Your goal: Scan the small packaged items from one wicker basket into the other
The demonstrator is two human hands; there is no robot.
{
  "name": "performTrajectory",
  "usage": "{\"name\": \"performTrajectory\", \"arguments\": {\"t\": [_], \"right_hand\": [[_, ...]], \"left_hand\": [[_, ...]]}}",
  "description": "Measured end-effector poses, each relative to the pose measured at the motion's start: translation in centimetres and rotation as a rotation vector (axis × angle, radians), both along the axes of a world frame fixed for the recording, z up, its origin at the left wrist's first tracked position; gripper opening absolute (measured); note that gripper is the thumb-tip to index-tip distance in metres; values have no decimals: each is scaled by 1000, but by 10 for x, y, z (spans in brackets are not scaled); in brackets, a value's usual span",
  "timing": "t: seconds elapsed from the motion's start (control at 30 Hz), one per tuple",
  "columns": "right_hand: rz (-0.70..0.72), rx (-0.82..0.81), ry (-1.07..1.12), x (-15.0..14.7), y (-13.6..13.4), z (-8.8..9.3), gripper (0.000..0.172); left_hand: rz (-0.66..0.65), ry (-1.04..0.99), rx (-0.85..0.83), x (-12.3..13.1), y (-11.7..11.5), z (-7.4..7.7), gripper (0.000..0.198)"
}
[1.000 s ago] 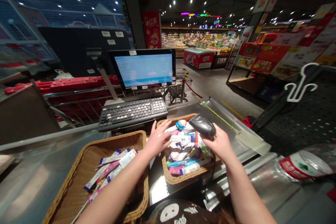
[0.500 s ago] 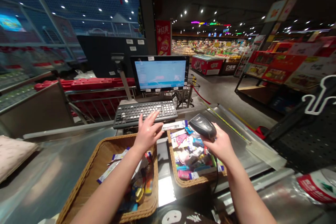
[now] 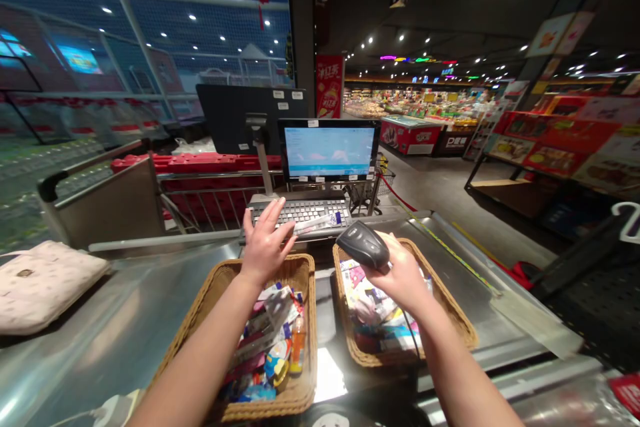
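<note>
My left hand (image 3: 264,243) is raised over the far rim of the left wicker basket (image 3: 201,312). It pinches one end of a long white sachet (image 3: 320,222), which sticks out to the right above the keyboard (image 3: 306,209). My right hand (image 3: 403,275) grips a black barcode scanner (image 3: 363,245), its head turned left towards the sachet, above the right wicker basket (image 3: 453,315). Both baskets hold several small colourful packets.
A lit monitor (image 3: 327,150) stands behind the keyboard. The baskets sit on a steel checkout counter (image 3: 107,337). A pale padded pouch (image 3: 45,283) lies at the far left. Red shopping carts (image 3: 200,167) and a metal rail stand beyond. Store shelves (image 3: 560,147) line the right.
My left hand lifted a white sachet out of the right basket and carried it up and left over the keyboard. The scanner hand stayed over the right basket. My view swung right and up.
</note>
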State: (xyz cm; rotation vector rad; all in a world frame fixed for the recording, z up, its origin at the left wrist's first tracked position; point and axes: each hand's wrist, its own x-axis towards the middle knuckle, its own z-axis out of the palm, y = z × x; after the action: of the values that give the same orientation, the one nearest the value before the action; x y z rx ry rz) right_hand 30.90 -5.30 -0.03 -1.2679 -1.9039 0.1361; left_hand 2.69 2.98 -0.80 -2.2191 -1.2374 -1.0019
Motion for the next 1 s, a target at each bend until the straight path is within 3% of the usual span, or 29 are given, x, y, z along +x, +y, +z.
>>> {"name": "performTrajectory", "arguments": {"t": [0.37,1.0], "right_hand": [[102,14,33,-23,4,0,39],[137,-40,21,-33,3,-3,43]], "left_hand": [[105,-24,30,-32,-3,6,17],[117,-16,37,-43,-8,5,17]]}}
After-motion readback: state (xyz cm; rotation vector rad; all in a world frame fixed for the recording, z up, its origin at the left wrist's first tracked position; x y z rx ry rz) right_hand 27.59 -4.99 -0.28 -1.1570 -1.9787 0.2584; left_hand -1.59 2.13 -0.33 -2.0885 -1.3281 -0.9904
